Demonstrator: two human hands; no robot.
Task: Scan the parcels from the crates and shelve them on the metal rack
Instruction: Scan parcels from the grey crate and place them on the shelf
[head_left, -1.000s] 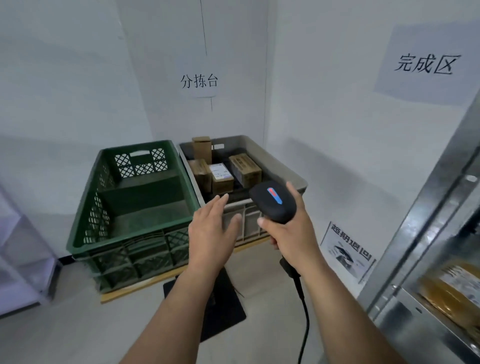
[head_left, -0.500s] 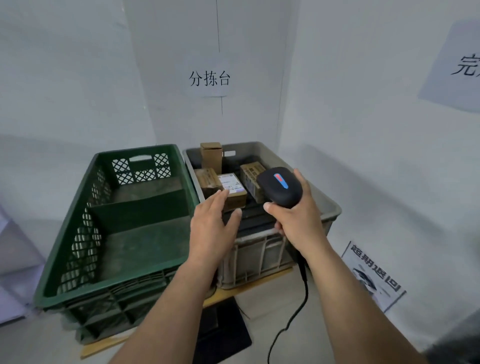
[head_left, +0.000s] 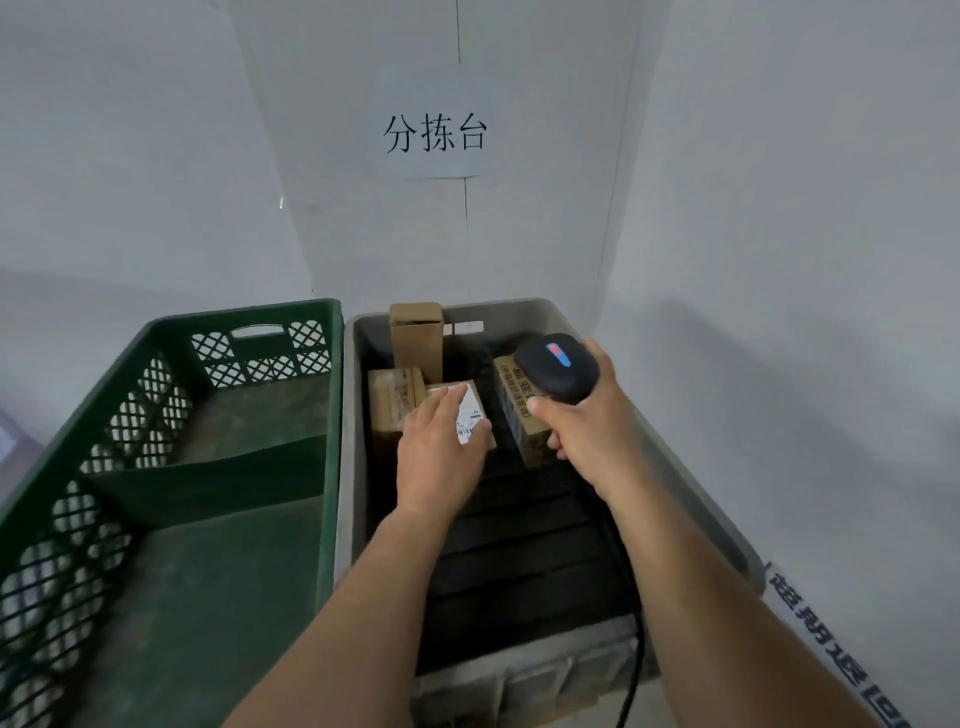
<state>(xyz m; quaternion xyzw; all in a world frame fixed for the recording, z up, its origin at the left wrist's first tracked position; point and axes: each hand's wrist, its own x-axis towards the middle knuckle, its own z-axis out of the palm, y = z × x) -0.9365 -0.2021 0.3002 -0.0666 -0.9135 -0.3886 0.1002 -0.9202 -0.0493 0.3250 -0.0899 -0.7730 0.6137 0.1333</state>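
Four parcels (head_left: 415, 332) are lying in the grey crate (head_left: 696, 509), none shelved yet, I judge; the left grip (head_left: 441, 447) is reaching flat-fingered over the labelled parcel (head_left: 470, 410); the right grip (head_left: 587, 431) is clasping the scanner (head_left: 558, 366).

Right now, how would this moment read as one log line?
left hand: open, over labelled parcel | right hand: holds scanner | parcel location: grey crate

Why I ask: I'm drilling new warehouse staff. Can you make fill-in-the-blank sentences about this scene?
1. The right hand grips a black ____.
2. The left hand is over a parcel bearing a ____ label.
3. That parcel lies in the grey crate, which stands to the ____ of the green crate.

Missing words: scanner; white; right.
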